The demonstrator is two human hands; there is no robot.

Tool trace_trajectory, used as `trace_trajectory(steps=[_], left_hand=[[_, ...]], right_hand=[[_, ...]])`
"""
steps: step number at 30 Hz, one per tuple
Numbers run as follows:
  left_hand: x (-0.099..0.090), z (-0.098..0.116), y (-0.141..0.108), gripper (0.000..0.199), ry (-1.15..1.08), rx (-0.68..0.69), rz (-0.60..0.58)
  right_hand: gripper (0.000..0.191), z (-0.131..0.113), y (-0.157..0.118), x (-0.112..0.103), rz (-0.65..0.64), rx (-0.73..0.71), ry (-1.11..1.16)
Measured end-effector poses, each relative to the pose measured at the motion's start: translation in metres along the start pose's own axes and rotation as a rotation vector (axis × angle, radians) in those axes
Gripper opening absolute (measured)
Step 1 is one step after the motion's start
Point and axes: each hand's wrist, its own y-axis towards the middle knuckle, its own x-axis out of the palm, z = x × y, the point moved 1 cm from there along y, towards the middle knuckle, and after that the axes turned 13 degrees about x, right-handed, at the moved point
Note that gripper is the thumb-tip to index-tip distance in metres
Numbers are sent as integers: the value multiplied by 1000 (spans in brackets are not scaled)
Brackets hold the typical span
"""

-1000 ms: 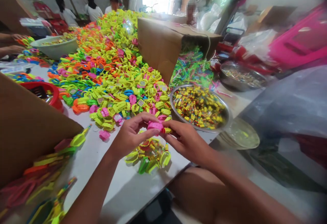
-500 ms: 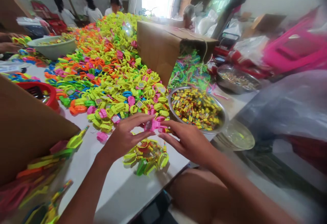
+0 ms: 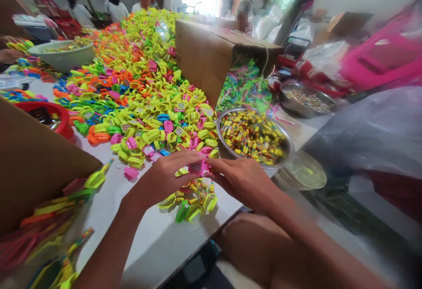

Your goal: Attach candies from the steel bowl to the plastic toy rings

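Note:
A pink toy watch with a pale square face is pinched between the thumb and fingers of my left hand. My right hand is closed at the watch's right end. In its fingertips is a small yellow-and-red candy tube, mostly hidden now. Below both hands, a small pile of yellow and green toy watches with candy tubes lies on the white table. Beyond my hands spreads a big heap of toy watches, mostly yellow, with orange, pink, blue and green ones.
A metal bowl of candy tubes stands right of the heap, beside a cardboard box spilling green strips. At left are another carton, a red basin and a pale bowl. Several people sit at the back.
My right hand has moved in closer to the left, and its fingers now cover most of the candy tube. The pink watch has turned so its face shows more.

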Motion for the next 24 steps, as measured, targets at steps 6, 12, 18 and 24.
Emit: trace_trajectory(steps=[6, 12, 18, 24], left_hand=[[-14, -4, -5, 44, -130, -131, -115], [-27, -62, -43, 42, 237, -411, -300], [-1, -109, -73, 40, 377, -440, -346], [7, -130, -82, 25, 429, -426, -292]], right_hand=[[37, 5, 1, 3, -7, 23, 58], [34, 3, 2, 31, -236, 56, 72], [29, -21, 8, 72, -364, -64, 184], [31, -19, 16, 86, -295, -108, 90]])
